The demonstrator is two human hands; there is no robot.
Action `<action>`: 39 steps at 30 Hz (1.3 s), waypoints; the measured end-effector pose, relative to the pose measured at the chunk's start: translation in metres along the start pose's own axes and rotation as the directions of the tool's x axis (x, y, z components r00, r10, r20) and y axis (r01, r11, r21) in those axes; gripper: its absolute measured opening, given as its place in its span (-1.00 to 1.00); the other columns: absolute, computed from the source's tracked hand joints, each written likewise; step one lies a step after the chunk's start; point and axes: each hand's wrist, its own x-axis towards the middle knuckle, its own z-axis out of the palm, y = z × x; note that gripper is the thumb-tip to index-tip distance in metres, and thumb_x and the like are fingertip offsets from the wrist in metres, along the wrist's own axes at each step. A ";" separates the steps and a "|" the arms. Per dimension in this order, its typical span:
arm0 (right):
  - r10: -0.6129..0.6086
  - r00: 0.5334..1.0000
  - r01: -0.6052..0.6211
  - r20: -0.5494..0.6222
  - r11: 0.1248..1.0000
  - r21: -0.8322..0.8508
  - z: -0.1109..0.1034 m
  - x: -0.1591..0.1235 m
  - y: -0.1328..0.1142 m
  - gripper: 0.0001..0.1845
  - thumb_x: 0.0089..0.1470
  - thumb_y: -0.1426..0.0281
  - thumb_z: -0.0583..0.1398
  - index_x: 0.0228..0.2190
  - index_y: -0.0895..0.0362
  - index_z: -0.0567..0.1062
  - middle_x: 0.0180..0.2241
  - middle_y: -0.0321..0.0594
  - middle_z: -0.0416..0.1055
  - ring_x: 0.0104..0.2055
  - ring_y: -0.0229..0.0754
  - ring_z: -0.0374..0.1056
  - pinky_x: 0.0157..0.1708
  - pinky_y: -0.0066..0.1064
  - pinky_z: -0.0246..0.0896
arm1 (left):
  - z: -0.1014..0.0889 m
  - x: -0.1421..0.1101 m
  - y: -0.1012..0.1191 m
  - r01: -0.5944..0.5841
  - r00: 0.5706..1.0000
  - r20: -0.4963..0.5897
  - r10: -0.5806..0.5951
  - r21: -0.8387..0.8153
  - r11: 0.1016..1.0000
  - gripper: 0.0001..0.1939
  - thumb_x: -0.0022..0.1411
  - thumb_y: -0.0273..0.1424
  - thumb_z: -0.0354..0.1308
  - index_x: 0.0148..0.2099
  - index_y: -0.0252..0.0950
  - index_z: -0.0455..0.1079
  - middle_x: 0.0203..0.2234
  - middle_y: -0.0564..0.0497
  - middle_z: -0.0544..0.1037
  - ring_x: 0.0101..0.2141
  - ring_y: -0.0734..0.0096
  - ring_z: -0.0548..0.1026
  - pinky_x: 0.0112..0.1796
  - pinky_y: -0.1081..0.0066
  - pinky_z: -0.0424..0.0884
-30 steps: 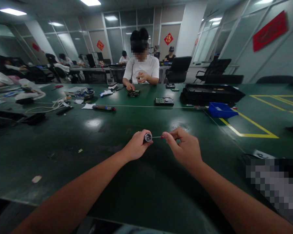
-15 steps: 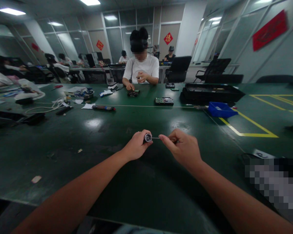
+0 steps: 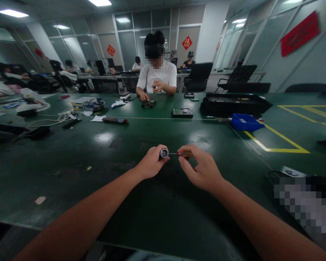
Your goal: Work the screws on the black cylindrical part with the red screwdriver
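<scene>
Head view: toward the person's side of the green tabletop [image 3: 157,214], the left hand [image 3: 151,163] has its grip wrapped around a dark cylinder [image 3: 164,153], whose silver-rimmed end faces the camera. At the cylinder's 3 o'clock, the right hand [image 3: 202,167] keeps a narrow grip, thumb and fingers about the handle of a slim screwdriver-like tool [image 3: 178,153] with a red collar. Its thin metal shaft points to 9 o'clock and reaches the cylinder's side; whether the tip enters cannot be told. From the cylinder, a drive with a green circuit board [image 3: 182,112] lies at 1 o'clock, a long black tray [image 3: 233,108] at 2, a blue bin [image 3: 246,122] between 2 and 3, and a dark pen-shaped tool [image 3: 115,120] at 10. Across the tabletop at 12 sits a co-worker [image 3: 163,77] in a white shirt.
</scene>
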 end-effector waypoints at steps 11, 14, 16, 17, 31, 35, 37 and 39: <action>0.265 0.947 -0.221 -0.183 0.948 0.230 0.010 -0.002 0.004 -0.74 0.23 0.27 0.15 -0.08 0.09 0.41 -0.30 -0.17 0.53 -0.29 -0.12 0.48 -0.29 -0.29 0.33 | 0.002 0.000 0.001 -0.010 1.000 0.004 0.010 0.008 1.000 -0.87 0.30 -0.35 0.13 -0.12 -0.23 0.30 -0.27 0.02 0.45 -0.23 0.28 0.39 -0.20 0.28 0.30; 0.373 0.913 -0.268 -0.164 0.853 0.449 0.014 0.000 0.007 -0.78 0.23 0.23 0.14 -0.20 0.10 0.46 -0.32 -0.18 0.52 -0.29 -0.14 0.47 -0.23 -0.26 0.36 | 0.001 0.000 0.002 -0.020 1.000 0.007 0.020 0.025 0.999 -0.87 0.29 -0.38 0.13 -0.12 -0.23 0.30 -0.26 0.01 0.45 -0.21 0.27 0.39 -0.18 0.27 0.30; 0.436 0.885 -0.288 -0.164 0.789 0.544 0.016 0.003 0.012 -0.77 0.22 0.22 0.15 -0.24 0.11 0.48 -0.36 -0.20 0.50 -0.32 -0.17 0.45 -0.24 -0.26 0.37 | 0.000 -0.001 0.004 -0.029 1.000 0.011 0.029 0.033 0.999 -0.88 0.29 -0.39 0.13 -0.11 -0.23 0.30 -0.25 0.00 0.46 -0.20 0.26 0.38 -0.16 0.26 0.30; 0.471 0.869 -0.301 -0.155 0.750 0.589 0.017 0.005 0.015 -0.76 0.22 0.21 0.15 -0.26 0.11 0.48 -0.38 -0.21 0.48 -0.35 -0.18 0.43 -0.26 -0.27 0.37 | 0.000 -0.001 0.005 -0.032 0.999 0.019 0.032 0.036 0.999 -0.87 0.29 -0.38 0.13 -0.11 -0.23 0.30 -0.24 0.00 0.46 -0.19 0.26 0.38 -0.15 0.25 0.30; 0.483 0.850 -0.307 -0.210 0.778 0.548 0.019 0.005 0.017 -0.78 0.26 0.22 0.11 -0.26 0.11 0.42 -0.38 -0.22 0.46 -0.35 -0.19 0.42 -0.26 -0.27 0.35 | 0.000 -0.001 0.005 -0.018 1.000 0.010 0.018 0.030 0.999 -0.85 0.30 -0.36 0.13 -0.09 -0.23 0.31 -0.24 0.00 0.45 -0.19 0.25 0.38 -0.14 0.25 0.30; 0.405 0.887 -0.295 -0.221 0.866 0.404 0.018 0.001 0.014 -0.77 0.29 0.22 0.07 -0.21 0.10 0.41 -0.34 -0.20 0.50 -0.32 -0.18 0.47 -0.25 -0.30 0.34 | 0.001 0.000 0.004 -0.040 0.999 -0.002 0.040 0.030 0.999 -0.85 0.30 -0.37 0.13 -0.09 -0.23 0.30 -0.24 0.00 0.45 -0.19 0.26 0.38 -0.15 0.26 0.30; 0.348 0.911 -0.269 -0.220 0.908 0.323 0.015 0.000 0.011 -0.78 0.30 0.24 0.07 -0.17 0.10 0.41 -0.32 -0.20 0.53 -0.30 -0.18 0.49 -0.26 -0.32 0.34 | 0.001 -0.001 0.003 -0.041 0.999 -0.008 0.041 0.030 0.999 -0.85 0.30 -0.37 0.14 -0.09 -0.23 0.30 -0.24 0.01 0.45 -0.20 0.26 0.38 -0.16 0.26 0.30; 0.268 0.939 -0.228 -0.214 0.954 0.195 0.011 0.000 0.006 -0.80 0.28 0.25 0.10 -0.18 0.10 0.44 -0.35 -0.23 0.55 -0.33 -0.20 0.49 -0.29 -0.36 0.31 | 0.001 -0.001 0.002 -0.035 0.999 -0.003 0.036 0.030 0.999 -0.85 0.31 -0.35 0.14 -0.09 -0.23 0.30 -0.24 0.01 0.45 -0.19 0.26 0.38 -0.16 0.26 0.30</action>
